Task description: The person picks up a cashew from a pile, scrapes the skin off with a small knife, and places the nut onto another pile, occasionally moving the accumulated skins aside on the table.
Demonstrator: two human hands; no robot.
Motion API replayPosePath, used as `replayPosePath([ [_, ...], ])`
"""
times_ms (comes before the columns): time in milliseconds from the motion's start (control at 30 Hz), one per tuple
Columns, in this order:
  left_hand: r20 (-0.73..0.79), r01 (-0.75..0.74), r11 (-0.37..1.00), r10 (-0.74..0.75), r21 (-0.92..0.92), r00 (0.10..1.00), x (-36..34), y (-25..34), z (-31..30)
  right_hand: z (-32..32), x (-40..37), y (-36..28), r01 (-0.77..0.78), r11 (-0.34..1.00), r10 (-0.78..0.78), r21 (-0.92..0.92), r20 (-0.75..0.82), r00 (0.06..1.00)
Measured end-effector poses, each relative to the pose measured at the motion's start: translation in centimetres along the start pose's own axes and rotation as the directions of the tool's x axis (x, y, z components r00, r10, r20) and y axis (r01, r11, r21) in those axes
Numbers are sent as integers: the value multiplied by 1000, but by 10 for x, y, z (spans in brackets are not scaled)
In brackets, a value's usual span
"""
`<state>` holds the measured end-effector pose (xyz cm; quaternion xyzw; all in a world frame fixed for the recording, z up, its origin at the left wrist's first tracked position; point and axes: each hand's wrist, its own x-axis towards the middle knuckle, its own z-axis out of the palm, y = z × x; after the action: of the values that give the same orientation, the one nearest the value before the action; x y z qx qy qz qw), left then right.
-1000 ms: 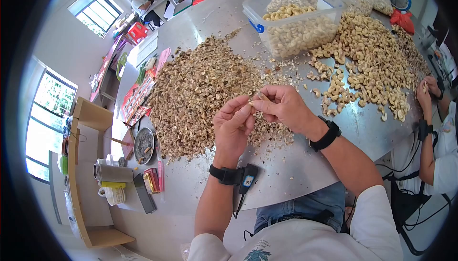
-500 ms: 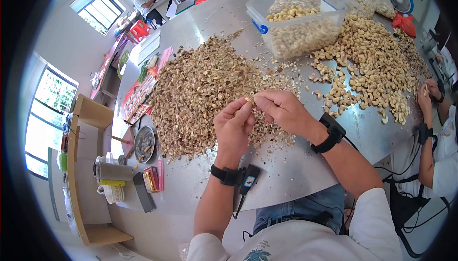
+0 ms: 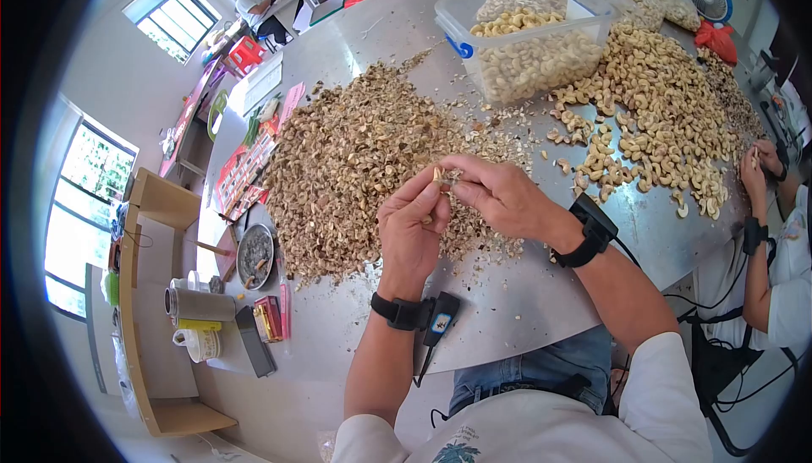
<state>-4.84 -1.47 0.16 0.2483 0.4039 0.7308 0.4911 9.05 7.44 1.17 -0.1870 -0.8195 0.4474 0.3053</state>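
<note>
Above the near edge of a large heap of brown cashew skins and broken bits (image 3: 355, 167), my two hands meet fingertip to fingertip. My left hand (image 3: 413, 224) pinches a small pale-yellow cashew nut (image 3: 437, 174) between thumb and forefinger. Close against it, my right hand (image 3: 507, 197) is closed in a pinch on a greyish-brown flake of skin (image 3: 454, 176). The fingers partly hide both pieces. Each wrist wears a black strap with a small device.
A clear plastic box (image 3: 461, 19) of cashews stands at the back, beside a pile of whole cashews (image 3: 668, 116). At left lie a metal dish (image 3: 255, 256), a metal cup (image 3: 199, 304) and a black phone-like slab (image 3: 255, 340). A co-worker's hands (image 3: 759, 167) are at far right.
My fingertips have shifted slightly, and a greyish flake now shows between my right thumb and forefinger. The cashew stands more upright in my left fingers.
</note>
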Motion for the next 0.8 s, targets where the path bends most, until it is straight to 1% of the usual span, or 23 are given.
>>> replayPosePath([
  [33,-20,3,1000,-3,19,1000,-1,1,2,0,0,0,-4,1000,4,-4,2,1000],
  [133,6,-24,1000,24,-9,1000,1,-2,-6,1,0,2,20,1000,-20,4,-1,1000],
  [233,5,-12,1000,12,-6,1000,1,-1,-6,1,0,1,32,999,-32,-1,2,999],
  [367,18,29,999,-28,-25,999,2,-1,-9,-1,-1,0,23,1000,-23,-4,23,999],
  [467,43,66,997,-65,-35,997,2,3,-9,-1,0,2,55,998,-55,-6,12,998],
  [567,79,107,993,-103,-45,992,2,8,-11,-7,0,-3,-32,993,24,111,78,997],
  [667,114,120,992,-116,-30,987,3,8,-14,-4,4,13,21,975,-27,221,25,999],
  [767,119,111,994,-108,-18,987,2,7,-9,-13,2,-1,-173,926,151,336,88,985],
  [800,112,102,995,-100,-15,989,1,6,-9,-13,2,-1,-176,910,151,375,95,984],
])
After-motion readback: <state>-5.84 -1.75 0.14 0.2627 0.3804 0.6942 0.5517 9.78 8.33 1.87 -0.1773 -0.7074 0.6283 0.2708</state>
